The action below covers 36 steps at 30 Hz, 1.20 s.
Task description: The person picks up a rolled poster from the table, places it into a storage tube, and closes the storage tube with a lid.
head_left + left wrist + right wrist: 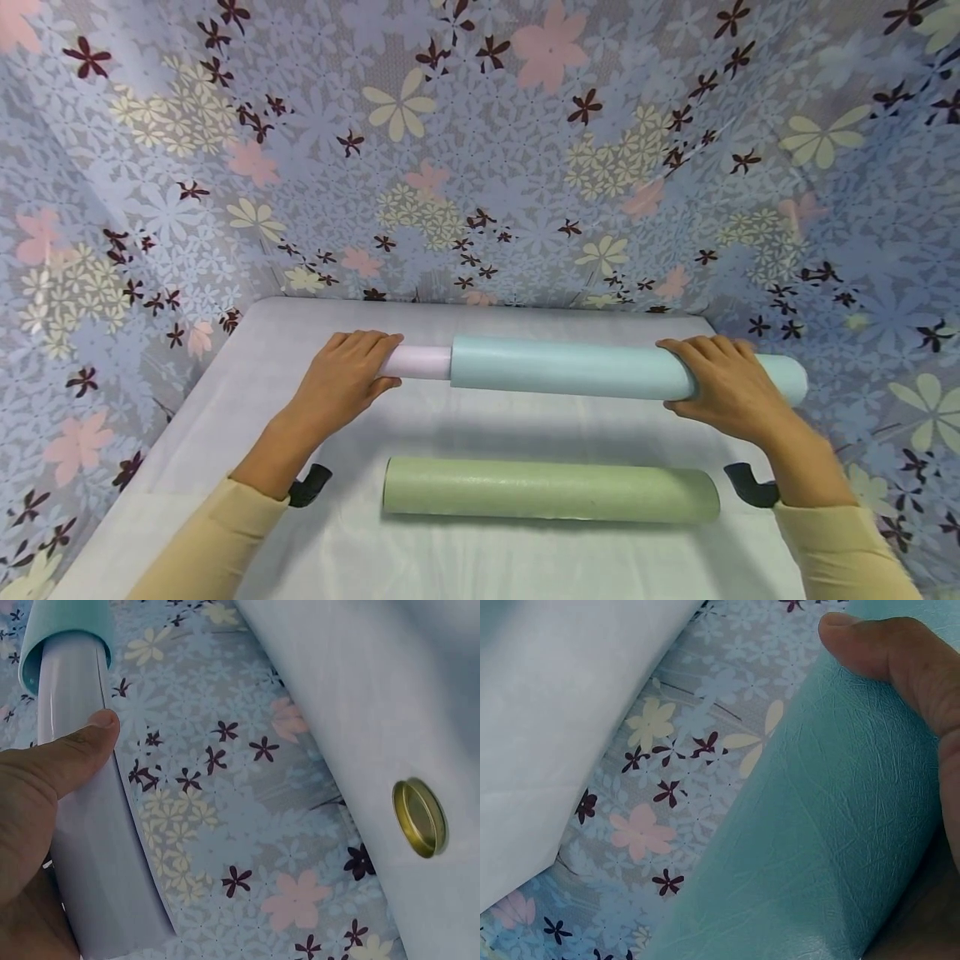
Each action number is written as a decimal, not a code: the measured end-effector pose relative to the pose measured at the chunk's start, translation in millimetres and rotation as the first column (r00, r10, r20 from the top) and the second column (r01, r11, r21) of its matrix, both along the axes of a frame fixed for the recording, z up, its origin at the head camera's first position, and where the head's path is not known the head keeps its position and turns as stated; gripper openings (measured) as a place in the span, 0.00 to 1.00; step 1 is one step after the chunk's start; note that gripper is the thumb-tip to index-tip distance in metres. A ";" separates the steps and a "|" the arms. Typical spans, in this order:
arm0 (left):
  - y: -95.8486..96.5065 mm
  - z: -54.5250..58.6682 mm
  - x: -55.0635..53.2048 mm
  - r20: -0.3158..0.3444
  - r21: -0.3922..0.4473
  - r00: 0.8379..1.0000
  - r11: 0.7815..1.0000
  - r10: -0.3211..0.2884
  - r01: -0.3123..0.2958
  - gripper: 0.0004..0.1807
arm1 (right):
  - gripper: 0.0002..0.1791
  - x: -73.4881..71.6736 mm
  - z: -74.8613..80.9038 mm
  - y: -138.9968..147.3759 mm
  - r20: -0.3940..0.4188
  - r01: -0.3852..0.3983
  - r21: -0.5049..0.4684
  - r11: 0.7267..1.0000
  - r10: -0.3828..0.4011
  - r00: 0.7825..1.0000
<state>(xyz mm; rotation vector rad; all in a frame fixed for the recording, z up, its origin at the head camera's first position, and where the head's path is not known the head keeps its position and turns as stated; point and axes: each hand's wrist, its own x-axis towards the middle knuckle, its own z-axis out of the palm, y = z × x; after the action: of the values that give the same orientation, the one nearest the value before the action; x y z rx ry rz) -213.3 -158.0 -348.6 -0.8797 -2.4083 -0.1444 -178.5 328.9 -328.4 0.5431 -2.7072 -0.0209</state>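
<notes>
My left hand (345, 375) grips a pale lilac rolled-up sheet (420, 362), whose long free edge runs down its side in the left wrist view. The sheet's other end sits inside the mouth of a light blue tube (562, 367). Fingers over the top and thumb beneath, my right hand (723, 387) grips the blue tube near its right end. Both are held level in front of me, over the far part of the table. The right wrist view shows the blue tube's creased, leathery surface (802, 825) under my thumb.
A green tube (551, 492) lies lengthwise on the white-covered table (555, 567), nearer to me. On the white cover in the left wrist view rests a shallow gold round cap (431, 821). Floral curtains (480, 150) close in the table's back and sides.
</notes>
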 end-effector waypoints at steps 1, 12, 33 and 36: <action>1.7 -0.3 -0.6 -0.001 -0.001 1.000 1.000 0.001 -0.001 0.34 | 0.46 -0.2 -0.1 -1.0 -0.002 0.003 0.001 1.000 -0.003 1.000; 20.3 -1.2 -3.6 0.016 -0.027 1.000 1.000 0.009 -0.008 0.33 | 0.46 -3.6 -2.9 -10.9 -0.014 -0.022 0.002 1.000 0.022 1.000; 37.5 -1.2 -2.1 0.020 -0.068 1.000 0.998 0.019 -0.017 0.33 | 0.45 -5.9 -4.4 -17.3 -0.049 -0.069 -0.004 0.998 0.069 0.996; 37.7 -0.3 -1.1 0.018 -0.070 1.000 0.997 0.021 -0.020 0.34 | 0.45 -5.7 -4.7 -17.1 -0.050 -0.070 -0.006 0.998 0.070 0.996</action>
<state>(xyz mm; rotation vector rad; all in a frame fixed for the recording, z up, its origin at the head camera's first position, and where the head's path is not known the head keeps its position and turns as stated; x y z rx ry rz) -214.4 -120.4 -348.8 -0.8884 -2.4516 -0.0619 -184.2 311.7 -333.1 0.6265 -2.6372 -0.0054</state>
